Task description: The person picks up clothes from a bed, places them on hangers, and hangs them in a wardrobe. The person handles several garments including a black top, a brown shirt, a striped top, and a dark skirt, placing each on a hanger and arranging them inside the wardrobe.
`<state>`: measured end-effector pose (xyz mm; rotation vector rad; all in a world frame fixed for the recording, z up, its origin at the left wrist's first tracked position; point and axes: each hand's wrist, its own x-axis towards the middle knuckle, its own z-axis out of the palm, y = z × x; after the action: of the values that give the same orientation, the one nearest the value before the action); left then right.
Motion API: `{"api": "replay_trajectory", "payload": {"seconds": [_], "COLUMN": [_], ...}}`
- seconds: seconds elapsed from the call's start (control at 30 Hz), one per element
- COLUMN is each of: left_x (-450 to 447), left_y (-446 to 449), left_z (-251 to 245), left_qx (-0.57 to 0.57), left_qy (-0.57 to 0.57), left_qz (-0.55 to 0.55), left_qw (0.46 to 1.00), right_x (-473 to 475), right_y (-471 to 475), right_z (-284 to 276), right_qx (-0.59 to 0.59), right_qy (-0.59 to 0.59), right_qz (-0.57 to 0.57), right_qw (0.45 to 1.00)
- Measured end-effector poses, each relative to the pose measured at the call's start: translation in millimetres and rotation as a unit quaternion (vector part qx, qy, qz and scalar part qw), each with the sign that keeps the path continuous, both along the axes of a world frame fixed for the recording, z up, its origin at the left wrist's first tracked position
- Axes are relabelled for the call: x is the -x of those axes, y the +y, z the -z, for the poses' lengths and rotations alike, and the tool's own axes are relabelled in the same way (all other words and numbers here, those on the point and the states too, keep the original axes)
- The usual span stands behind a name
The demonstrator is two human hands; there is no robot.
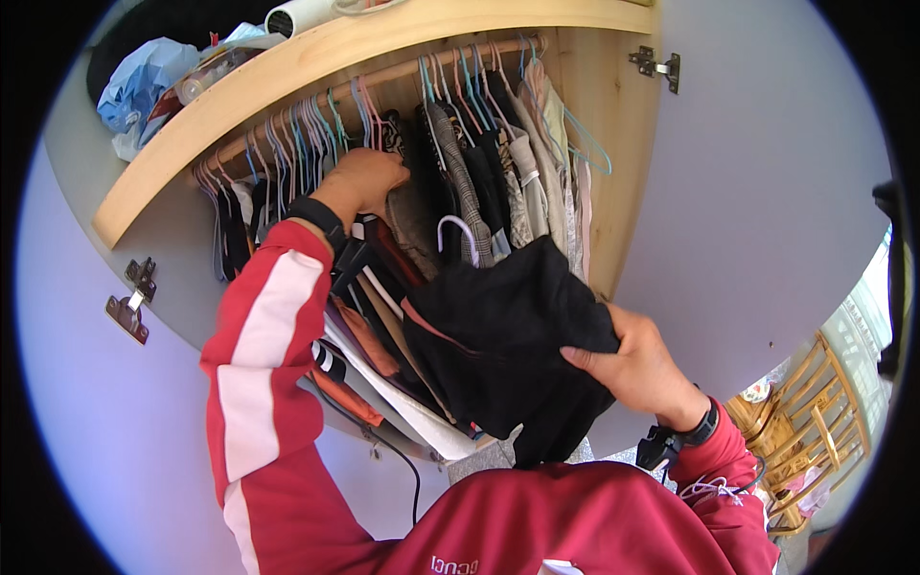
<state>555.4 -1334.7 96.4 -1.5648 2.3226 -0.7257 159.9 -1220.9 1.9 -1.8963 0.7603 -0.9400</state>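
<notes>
My right hand (pixel 629 359) grips the edge of a black garment (pixel 503 316) between thumb and fingers. The garment sits on a hanger with a pale purple hook (pixel 460 233), which stands free in front of the hanging clothes, below the rod. My left hand (pixel 370 180) reaches in among the clothes just under the wooden rod (pixel 388 75), its fingers curled at a dark patterned garment (pixel 393 133). Whether it grips that garment or pushes it aside, I cannot tell. Several garments on coloured hangers, a grey checked one (pixel 460 172) among them, hang along the rod.
An empty blue hanger (pixel 593 144) dangles at the rod's right end. Wardrobe doors stand open on both sides, with metal hinges (pixel 655 66). Plastic bags (pixel 144 83) and a white roll (pixel 298 18) lie on the shelf above. A wooden chair (pixel 816 431) stands at the right.
</notes>
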Motion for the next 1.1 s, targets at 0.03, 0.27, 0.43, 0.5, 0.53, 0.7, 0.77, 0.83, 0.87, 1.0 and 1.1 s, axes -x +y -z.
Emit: {"api": "replay_trajectory", "payload": {"seconds": [0.03,0.27,0.43,0.5,0.53,0.7,0.77,0.83,0.87,1.0,1.1], "left_x": [-8,-36,-28,-24,-21,-15,-15,-18,-19,-21,-20], "left_y": [7,29,32,32,31,29,30,31,31,32,31], "left_z": [1,9,16,16,17,20,22,25,26,31,34], "left_qx": [0.008,0.028,0.039,0.043,0.044,0.049,0.049,0.066,0.069,0.085,0.108], "left_qy": [0.001,-0.060,-0.052,-0.044,-0.056,-0.046,-0.039,-0.010,-0.004,0.030,0.047], "left_qz": [-0.003,-0.044,-0.029,-0.024,-0.025,-0.023,-0.026,-0.015,-0.016,-0.002,0.015], "left_qw": [1.000,0.997,0.997,0.998,0.997,0.997,0.998,0.998,0.998,0.996,0.993], "right_x": [-2,-20,-26,-40,-51,-126,-153,-177,-189,-237,-264], "right_y": [-5,-33,-43,-53,-54,-99,-119,-144,-156,-200,-213], "right_z": [0,-33,-86,-94,-88,-54,-47,-54,-59,-86,-81], "right_qx": [-0.008,-0.001,0.070,0.091,0.132,0.147,0.212,0.293,0.322,0.330,0.330], "right_qy": [-0.009,-0.058,-0.135,-0.159,-0.118,-0.047,-0.093,-0.054,-0.055,-0.014,-0.003], "right_qz": [0.000,0.048,0.117,0.111,0.138,0.208,0.210,0.220,0.218,0.251,0.261], "right_qw": [1.000,0.997,0.981,0.977,0.975,0.966,0.950,0.929,0.920,0.910,0.907]}}
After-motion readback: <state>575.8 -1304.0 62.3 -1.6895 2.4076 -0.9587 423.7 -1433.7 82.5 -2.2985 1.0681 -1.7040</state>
